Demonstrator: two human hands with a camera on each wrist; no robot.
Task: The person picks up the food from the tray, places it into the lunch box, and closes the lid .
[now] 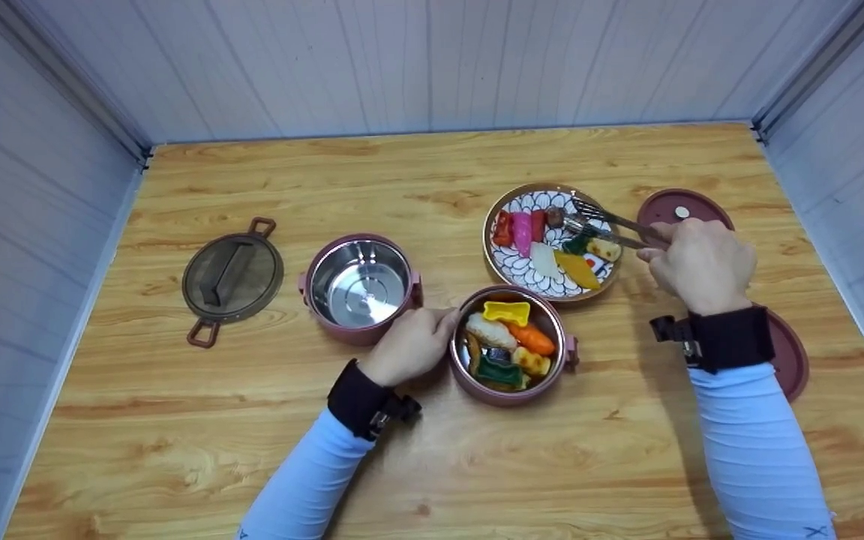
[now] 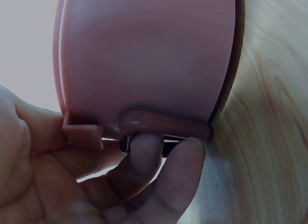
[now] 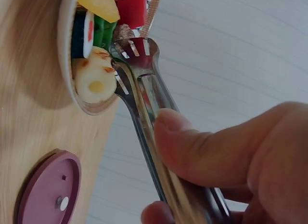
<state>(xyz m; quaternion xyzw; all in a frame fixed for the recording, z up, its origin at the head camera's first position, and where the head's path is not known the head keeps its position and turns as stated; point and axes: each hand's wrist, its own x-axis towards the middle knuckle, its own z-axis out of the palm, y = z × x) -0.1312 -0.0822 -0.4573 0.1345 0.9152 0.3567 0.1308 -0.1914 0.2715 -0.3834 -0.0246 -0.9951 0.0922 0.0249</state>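
Observation:
My right hand [image 1: 706, 262] grips metal tongs [image 3: 144, 91], whose slotted tips are over the patterned plate [image 1: 511, 271], close to a small brown piece [image 1: 554, 217]. Toy food lies on that plate, including a pink piece [image 1: 522, 234], a yellow-orange slice [image 1: 578, 270] and a white slice [image 1: 545, 259]. With its fingers curled at the side handle [image 2: 163, 124], my left hand [image 1: 413, 346] holds a pink pot [image 1: 505, 396]. Inside this pot are a yellow piece [image 1: 507, 312], an orange piece [image 1: 532, 338], a green piece [image 1: 499, 372] and others. Whether the tongs touch the brown piece, I cannot tell.
Left of the held pot stands a second pink pot [image 1: 361, 289] with a bare steel inside. Farther left lies a dark lid [image 1: 231, 277] with looped handles. Two maroon lids [image 1: 661, 204] [image 1: 790, 360] lie at the right, one partly behind my right wrist. Walls border the table.

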